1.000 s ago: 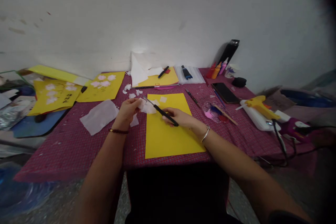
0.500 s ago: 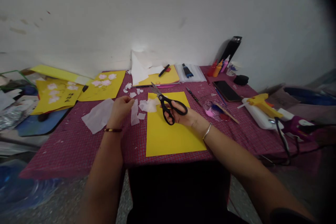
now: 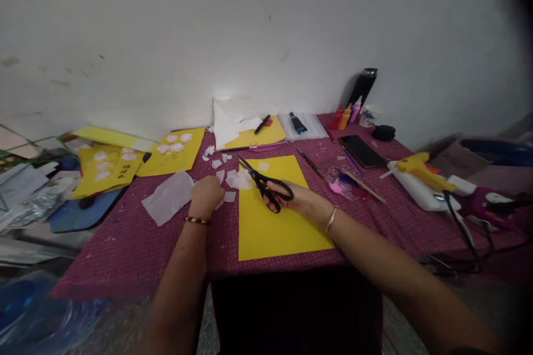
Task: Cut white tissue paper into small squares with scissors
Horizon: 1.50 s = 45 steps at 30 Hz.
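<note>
Right hand (image 3: 286,194): grip clamped on scissors (image 3: 260,179), held over yellow sheet (image 3: 281,236), blades (image 3: 245,165) pointing away and left. Left hand (image 3: 206,197): low at surface (image 3: 125,247), near white scraps (image 3: 238,179), between them and larger white sheet (image 3: 169,197); cannot tell whether grip is together or apart.

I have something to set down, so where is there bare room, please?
Mostly bare: the red checked cloth between translucent white paper sheet and front edge; yellow paper rectangle between black-handled scissors and that edge. Crowded: around the left hand, among white paper scraps.
</note>
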Motion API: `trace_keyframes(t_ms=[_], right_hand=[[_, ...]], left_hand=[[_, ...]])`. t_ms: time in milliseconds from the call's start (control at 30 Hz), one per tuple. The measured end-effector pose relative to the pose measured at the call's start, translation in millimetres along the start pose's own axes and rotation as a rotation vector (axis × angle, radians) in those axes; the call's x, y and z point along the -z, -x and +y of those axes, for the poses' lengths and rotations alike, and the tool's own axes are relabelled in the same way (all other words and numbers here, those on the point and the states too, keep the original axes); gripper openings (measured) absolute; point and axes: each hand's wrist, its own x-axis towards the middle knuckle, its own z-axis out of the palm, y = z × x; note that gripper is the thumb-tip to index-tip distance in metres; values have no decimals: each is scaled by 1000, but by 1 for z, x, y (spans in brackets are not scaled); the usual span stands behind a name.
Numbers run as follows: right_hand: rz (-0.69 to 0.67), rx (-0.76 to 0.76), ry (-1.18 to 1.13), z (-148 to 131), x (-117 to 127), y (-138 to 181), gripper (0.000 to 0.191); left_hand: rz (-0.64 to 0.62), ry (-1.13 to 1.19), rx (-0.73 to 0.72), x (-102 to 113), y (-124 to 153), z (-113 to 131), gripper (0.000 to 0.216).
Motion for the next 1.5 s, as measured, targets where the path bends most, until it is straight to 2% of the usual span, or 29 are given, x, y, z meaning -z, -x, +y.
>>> trace_keyframes(t_ms=[133, 300, 433, 533, 633, 700, 833, 967, 1167, 1400, 1500], right_hand=[[-29, 21, 33, 4, 0, -1, 53], [-68, 45, 71, 7, -1, 0, 57], [-67, 51, 31, 3, -3, 5, 59], [-125, 58, 101, -1, -1, 6, 54], [-161, 36, 165, -1, 0, 7, 54], [-159, 23, 166, 0, 0, 6, 55], [-145, 45, 141, 2, -2, 6, 53], [-130, 69, 85, 3, 0, 5, 54], [-178, 27, 118, 1, -2, 7, 53], [-193, -14, 166, 3, -5, 8, 52], [-176, -28, 138, 5, -8, 5, 54]], left_hand=[[13, 187, 36, 14, -7, 0, 27], [-47, 604, 105, 23, -9, 8, 4], [-81, 877, 117, 16, -8, 15, 18], [-106, 1008, 104, 12, -5, 20, 23], [-142, 1143, 109, 13, -1, 24, 21], [-160, 1231, 155, 13, 1, 26, 13], [-138, 1259, 195, 9, 3, 28, 13], [-112, 1218, 182, 4, 4, 27, 25], [69, 1276, 197, 1, 1, 23, 26], [208, 1414, 149, -4, -7, 20, 21], [218, 1418, 118, -7, -8, 19, 20]])
